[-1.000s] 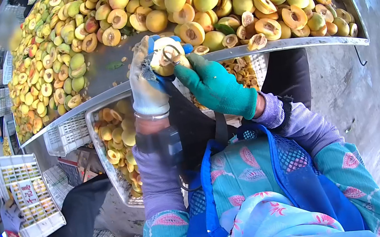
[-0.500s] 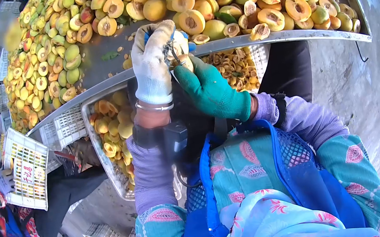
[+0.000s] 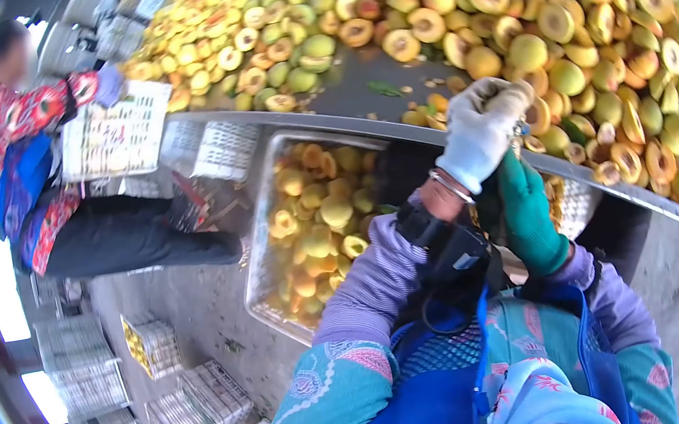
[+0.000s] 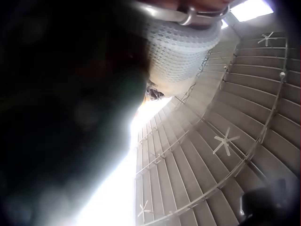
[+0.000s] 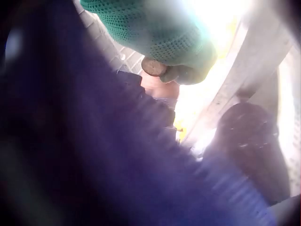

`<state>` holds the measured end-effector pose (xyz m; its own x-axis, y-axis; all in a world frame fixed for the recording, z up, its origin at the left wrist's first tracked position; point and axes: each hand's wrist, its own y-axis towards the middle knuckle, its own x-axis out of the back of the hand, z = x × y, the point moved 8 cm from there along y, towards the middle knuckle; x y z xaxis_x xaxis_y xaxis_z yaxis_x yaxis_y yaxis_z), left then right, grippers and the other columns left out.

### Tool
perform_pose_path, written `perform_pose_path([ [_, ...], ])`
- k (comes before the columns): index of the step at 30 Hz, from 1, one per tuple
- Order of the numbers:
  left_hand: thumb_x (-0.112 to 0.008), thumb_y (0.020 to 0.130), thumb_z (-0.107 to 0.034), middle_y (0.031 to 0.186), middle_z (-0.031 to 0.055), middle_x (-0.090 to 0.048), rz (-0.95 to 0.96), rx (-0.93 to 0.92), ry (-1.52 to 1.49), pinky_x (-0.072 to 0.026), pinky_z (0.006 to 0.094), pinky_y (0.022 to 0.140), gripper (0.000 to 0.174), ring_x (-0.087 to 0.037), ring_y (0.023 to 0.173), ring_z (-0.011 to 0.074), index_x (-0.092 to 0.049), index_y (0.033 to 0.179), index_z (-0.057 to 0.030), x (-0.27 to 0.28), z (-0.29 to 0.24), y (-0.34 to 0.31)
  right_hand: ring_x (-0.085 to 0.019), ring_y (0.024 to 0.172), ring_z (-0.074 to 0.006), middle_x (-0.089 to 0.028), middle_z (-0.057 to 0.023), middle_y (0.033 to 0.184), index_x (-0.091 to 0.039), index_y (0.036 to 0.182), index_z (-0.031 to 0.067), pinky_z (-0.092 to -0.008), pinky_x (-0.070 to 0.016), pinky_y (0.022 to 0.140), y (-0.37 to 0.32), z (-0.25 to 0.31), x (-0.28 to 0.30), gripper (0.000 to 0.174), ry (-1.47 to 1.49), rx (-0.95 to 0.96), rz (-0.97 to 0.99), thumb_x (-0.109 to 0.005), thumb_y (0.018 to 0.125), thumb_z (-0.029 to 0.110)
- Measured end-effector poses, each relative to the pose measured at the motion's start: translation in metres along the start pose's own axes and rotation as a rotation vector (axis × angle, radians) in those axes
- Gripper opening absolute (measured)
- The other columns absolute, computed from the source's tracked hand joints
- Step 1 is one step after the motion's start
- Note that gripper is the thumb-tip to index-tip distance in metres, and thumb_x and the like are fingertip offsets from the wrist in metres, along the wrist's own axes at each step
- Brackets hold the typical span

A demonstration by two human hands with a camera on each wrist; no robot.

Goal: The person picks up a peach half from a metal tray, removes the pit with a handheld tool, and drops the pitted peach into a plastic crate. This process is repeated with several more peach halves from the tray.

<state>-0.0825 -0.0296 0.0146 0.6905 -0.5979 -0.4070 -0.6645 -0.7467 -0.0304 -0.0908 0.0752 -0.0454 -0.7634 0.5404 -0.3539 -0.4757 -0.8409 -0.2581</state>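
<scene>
My left hand (image 3: 479, 130), in a white knit glove, is raised at the metal table's edge with its fingers curled. It grips a peach, mostly hidden behind the fingers in the head view; a sliver of orange shows beside the glove in the left wrist view. Just below it is my right hand (image 3: 528, 212) in a green glove. That hand grips a pitting knife, whose round wooden handle end (image 5: 154, 67) sticks out of the fist in the right wrist view. The blade is hidden. Many halved and whole peaches (image 3: 528, 52) are heaped beyond the hands.
The table's raised metal rim (image 3: 584, 168) runs in front of me. A white crate (image 3: 261, 292) of peach halves stands below it at left. Farther left, another person (image 3: 39, 186) carries a white basket (image 3: 119, 128). Stacked crates (image 3: 81, 358) stand on the floor.
The view has swung left, so table and hands sit farther right. The peach, plainly seen earlier against the curved blade, is now covered by the left hand. The other person has stood up with the basket.
</scene>
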Motion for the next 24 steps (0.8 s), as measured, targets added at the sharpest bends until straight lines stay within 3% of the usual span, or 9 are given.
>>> perform_pose_path([
  [2, -0.063, 0.089, -0.011, 0.082, 0.0028, -0.067, 0.05, -0.001, 0.026, -0.0482, 0.0231, 0.064, 0.014, -0.059, 0.07, 0.0087, -0.066, 0.095, 0.0009, 0.005, -0.001, 0.0, -0.041, 0.044, -0.0094, -0.046, 0.0033, 0.058, -0.054, 0.095, 0.0108, -0.0258, -0.0316, 0.041, 0.004, 0.008, -0.005, 0.028, -0.105, 0.136, 0.077, -0.043, 0.102, 0.036],
  [5, -0.063, 0.088, -0.01, 0.081, 0.0005, -0.064, 0.113, 0.111, 0.224, -0.0448, 0.0218, 0.06, 0.012, -0.056, 0.067, 0.0062, -0.065, 0.095, -0.0005, 0.007, -0.012, -0.004, -0.039, 0.038, -0.0095, -0.047, 0.0011, 0.054, -0.052, 0.091, 0.01, -0.0241, -0.0308, 0.036, 0.001, 0.01, -0.006, 0.028, -0.038, -0.035, 0.172, -0.043, 0.102, 0.034],
  [8, -0.063, 0.09, -0.011, 0.083, 0.0005, -0.065, 0.088, 0.046, -0.11, -0.0456, 0.02, 0.06, 0.011, -0.056, 0.068, 0.0052, -0.064, 0.095, -0.0017, 0.009, 0.0, -0.003, -0.041, 0.037, -0.0093, -0.047, -0.0005, 0.052, -0.049, 0.086, 0.0108, -0.0239, -0.0301, 0.035, -0.003, 0.027, -0.016, 0.037, -0.203, 0.165, 0.152, -0.041, 0.102, 0.042],
  [12, -0.068, 0.088, -0.016, 0.087, 0.0038, -0.068, 0.176, 0.095, 0.422, -0.0502, 0.0247, 0.063, 0.016, -0.06, 0.073, 0.0082, -0.062, 0.094, -0.0019, 0.019, 0.001, -0.001, -0.038, 0.037, -0.0094, -0.041, 0.0016, 0.053, -0.048, 0.087, 0.0124, -0.0248, -0.0314, 0.036, -0.007, 0.009, -0.016, 0.042, 0.006, -0.238, 0.324, -0.038, 0.1, 0.051],
  [13, -0.069, 0.086, -0.018, 0.072, 0.0036, -0.066, 0.111, 0.114, 0.509, -0.0495, 0.0253, 0.06, 0.015, -0.061, 0.063, 0.0105, -0.063, 0.088, -0.0042, 0.019, -0.004, -0.003, -0.035, 0.036, -0.0092, -0.038, 0.0028, 0.052, -0.048, 0.087, 0.0136, -0.0248, -0.0306, 0.036, -0.012, 0.006, -0.019, 0.041, 0.129, -0.29, 0.314, -0.04, 0.1, 0.052],
  [16, -0.068, 0.089, -0.02, 0.079, 0.0039, -0.068, 0.036, 0.259, -0.342, -0.0502, 0.0246, 0.065, 0.018, -0.062, 0.071, 0.0107, -0.067, 0.091, -0.0017, 0.016, 0.016, -0.002, -0.03, 0.036, -0.0091, -0.032, 0.0045, 0.051, -0.047, 0.088, 0.0165, -0.0253, -0.0281, 0.036, -0.026, 0.029, -0.052, 0.038, 0.584, -0.472, 0.335, -0.04, 0.099, 0.052],
  [20, -0.066, 0.09, -0.018, 0.091, 0.0069, -0.068, 0.238, 0.309, 0.077, -0.0528, 0.0294, 0.074, 0.02, -0.063, 0.079, 0.0144, -0.065, 0.099, -0.0003, 0.007, 0.017, 0.004, -0.028, 0.036, -0.0066, -0.031, 0.007, 0.052, -0.047, 0.086, 0.0179, -0.0244, -0.0253, 0.036, -0.028, 0.026, -0.045, 0.036, 0.417, -0.454, 0.292, -0.04, 0.1, 0.05],
  [23, -0.061, 0.093, -0.023, 0.082, 0.0092, -0.066, 0.293, 0.167, -0.359, -0.0514, 0.0287, 0.06, 0.025, -0.064, 0.069, 0.0177, -0.065, 0.097, 0.0017, -0.012, 0.011, 0.004, -0.028, 0.036, -0.0066, -0.03, 0.0069, 0.051, -0.046, 0.083, 0.0182, -0.0241, -0.0248, 0.036, -0.031, 0.041, -0.053, 0.037, 0.626, -0.43, 0.355, -0.039, 0.1, 0.051],
  [24, -0.061, 0.092, -0.019, 0.083, 0.0075, -0.066, 0.366, 0.067, -0.175, -0.051, 0.0279, 0.064, 0.021, -0.063, 0.071, 0.0157, -0.065, 0.096, 0.0013, -0.011, 0.012, 0.009, -0.027, 0.035, -0.0075, -0.028, 0.0071, 0.05, -0.045, 0.082, 0.0184, -0.0245, -0.0243, 0.036, -0.033, 0.043, -0.051, 0.038, 0.547, -0.464, 0.302, -0.038, 0.101, 0.051],
])
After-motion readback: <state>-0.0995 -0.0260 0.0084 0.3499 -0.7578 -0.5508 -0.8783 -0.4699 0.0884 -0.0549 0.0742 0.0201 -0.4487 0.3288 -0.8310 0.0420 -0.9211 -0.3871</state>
